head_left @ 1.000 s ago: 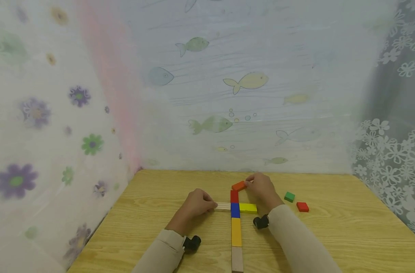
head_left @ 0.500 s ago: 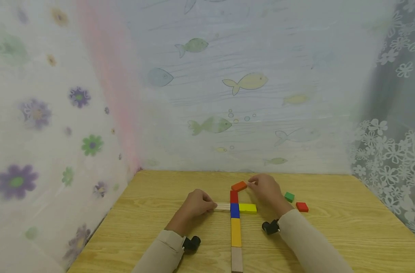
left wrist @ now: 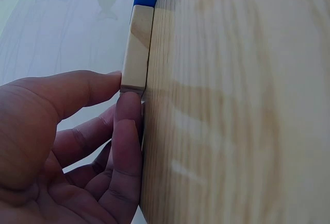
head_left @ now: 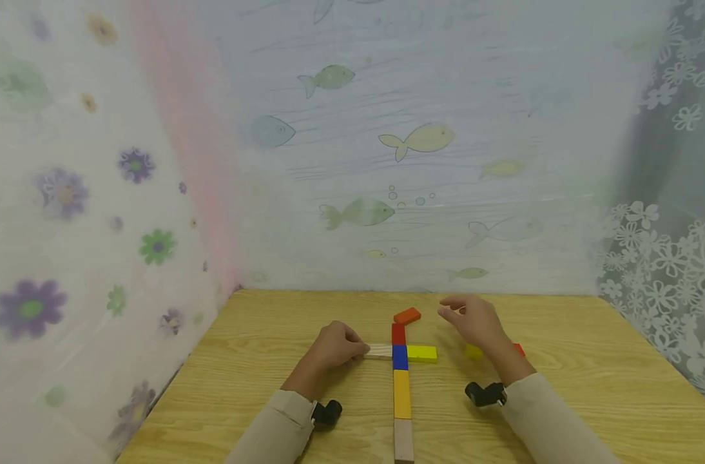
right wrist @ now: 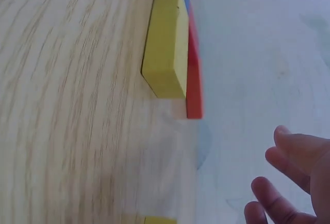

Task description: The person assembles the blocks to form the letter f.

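Observation:
My left hand pinches the outer end of a plain wooden block lying flat; the left wrist view shows thumb and forefinger at that end. The block's other end meets a blue block, with a yellow block on the opposite side. Beyond the blue one, a red block leads to an orange-red block set at a slant. To the right of that slanted block, my right hand is apart from it, fingers loosely bent and holding nothing.
An amber block and a brownish wooden block continue the row toward me. Near my right wrist lie a small yellow block and a partly hidden red block. Patterned sheeting rises behind the wooden table.
My right hand has let go of the orange-red block and moved right, now covering the small green block and uncovering a small yellow one. My left hand has stayed put.

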The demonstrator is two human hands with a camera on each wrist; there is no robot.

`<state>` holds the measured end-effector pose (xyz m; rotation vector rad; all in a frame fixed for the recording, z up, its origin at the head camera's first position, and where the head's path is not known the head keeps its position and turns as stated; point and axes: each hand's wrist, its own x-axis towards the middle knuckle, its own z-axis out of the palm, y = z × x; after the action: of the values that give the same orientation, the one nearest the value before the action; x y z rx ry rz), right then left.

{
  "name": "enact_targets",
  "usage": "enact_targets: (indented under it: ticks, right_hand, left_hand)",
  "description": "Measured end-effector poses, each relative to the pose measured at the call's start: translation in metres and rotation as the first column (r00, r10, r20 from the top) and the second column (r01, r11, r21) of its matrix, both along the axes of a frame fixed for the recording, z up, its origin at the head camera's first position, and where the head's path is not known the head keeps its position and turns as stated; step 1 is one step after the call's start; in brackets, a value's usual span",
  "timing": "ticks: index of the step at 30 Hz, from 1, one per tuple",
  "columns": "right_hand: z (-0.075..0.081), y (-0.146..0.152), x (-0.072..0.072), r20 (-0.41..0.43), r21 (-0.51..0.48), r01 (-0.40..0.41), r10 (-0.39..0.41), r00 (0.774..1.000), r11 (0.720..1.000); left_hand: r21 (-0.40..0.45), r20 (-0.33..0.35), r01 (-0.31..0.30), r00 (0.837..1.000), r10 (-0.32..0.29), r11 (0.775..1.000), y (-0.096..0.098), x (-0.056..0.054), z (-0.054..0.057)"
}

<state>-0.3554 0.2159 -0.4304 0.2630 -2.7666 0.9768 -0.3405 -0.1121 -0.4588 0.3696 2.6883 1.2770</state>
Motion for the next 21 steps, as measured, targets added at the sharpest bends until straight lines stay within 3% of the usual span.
enact_targets:
  ticks: [10, 15, 21]
  right_hand:
    - [-0.006, 0.038, 0.015, 0.014, -0.084, 0.036, -0.035, 0.999, 0.996]
    - [-0.014, 0.061, 0.013, 0.055, -0.101, 0.077, -0.072, 0.996, 0.992]
    - [-0.025, 0.08, 0.015, 0.134, -0.216, 0.107, -0.079, 0.988, 0.971]
  left_hand:
    - [0.01, 0.002, 0.004, 1.0, -0.004, 1.0, -0.001, -0.002, -0.001]
    - [0.013, 0.009, -0.001, 1.0, 0.001, 1.0, 0.0, -0.003, 0.0]
    - [0.02, 0.025, -0.006, 1.0, 0.006, 1.0, -0.002, -0.005, -0.005]
